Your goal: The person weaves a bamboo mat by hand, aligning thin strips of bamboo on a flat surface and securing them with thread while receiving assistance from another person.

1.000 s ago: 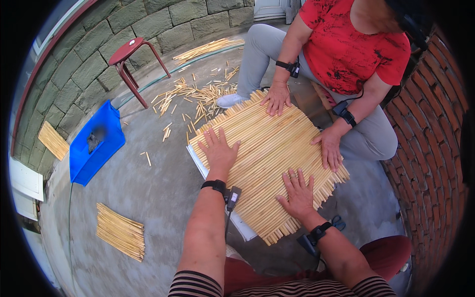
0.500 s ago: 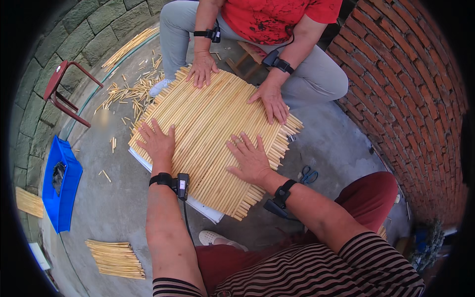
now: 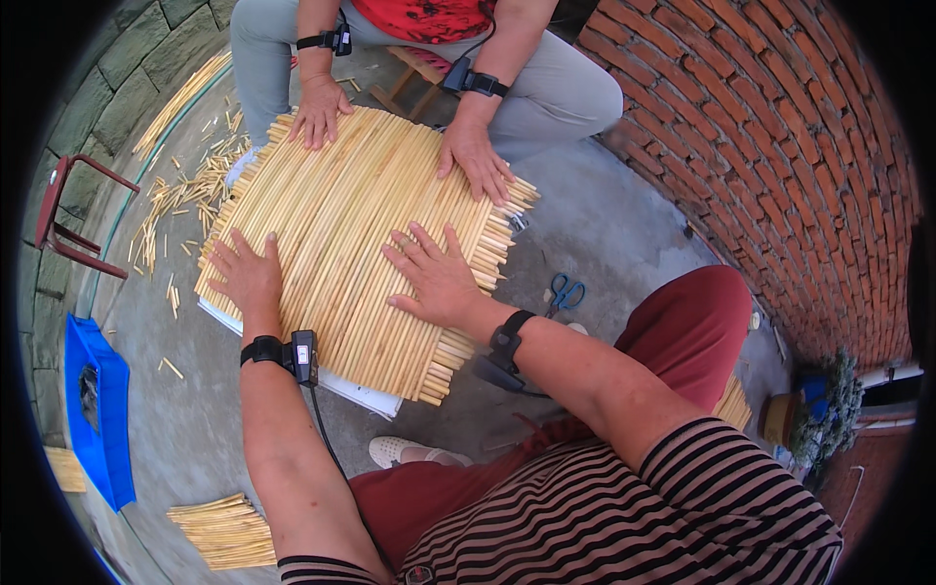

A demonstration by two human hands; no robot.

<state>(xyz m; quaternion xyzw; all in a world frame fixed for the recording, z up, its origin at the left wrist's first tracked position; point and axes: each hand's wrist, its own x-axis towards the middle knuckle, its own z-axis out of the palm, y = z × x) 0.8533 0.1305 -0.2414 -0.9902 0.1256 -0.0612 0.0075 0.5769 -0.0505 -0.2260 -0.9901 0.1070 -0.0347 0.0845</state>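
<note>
A broad mat of pale yellow straw-like stalks point(image 3: 341, 224) lies side by side on a white board point(image 3: 361, 392), whose edge shows along the near side. My left hand point(image 3: 248, 275) rests flat on the mat's left part, fingers spread. Further right, my right hand point(image 3: 436, 276) also presses flat on the stalks with its fingers apart. Across from me a person lays both hands on the far side: one hand point(image 3: 318, 111) at the far left, the other hand point(image 3: 474, 161) at the far right edge. Stalk ends stick out unevenly on the right.
Blue-handled scissors point(image 3: 565, 291) lie on the concrete floor to the right. Cut stalk pieces point(image 3: 200, 185) are scattered at the left, near a dark red stool point(image 3: 83, 219) and a blue bin point(image 3: 100, 414). A bundle of stalks point(image 3: 224, 531) lies lower left. A brick wall point(image 3: 760, 166) rises at right.
The view has shifted, so the whole scene sits further left and higher. All hands stay flat at about the same places on the mat.
</note>
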